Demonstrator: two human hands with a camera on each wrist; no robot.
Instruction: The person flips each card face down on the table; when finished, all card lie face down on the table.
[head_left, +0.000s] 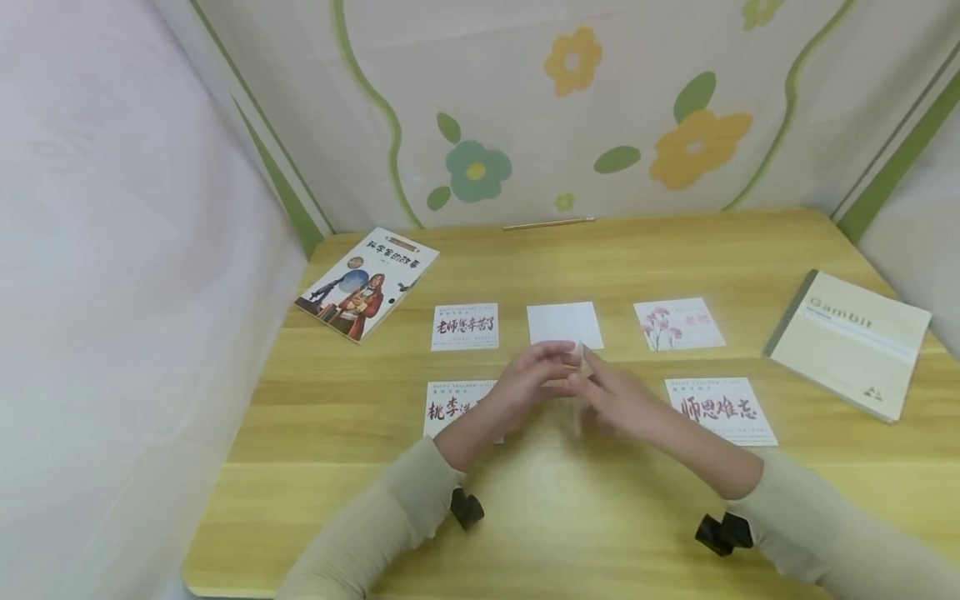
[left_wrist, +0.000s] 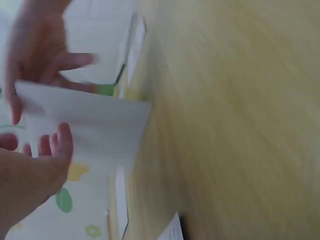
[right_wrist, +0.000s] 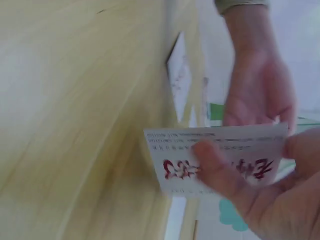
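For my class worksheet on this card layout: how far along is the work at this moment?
Five cards lie flat: three in the back row, with a blank white card in the middle, and two in the front row. In hand: both the left hand and right hand hold a printed card above the table. Left: the gap mid-front.

White red-lettered card [right_wrist: 215, 160], raised above table
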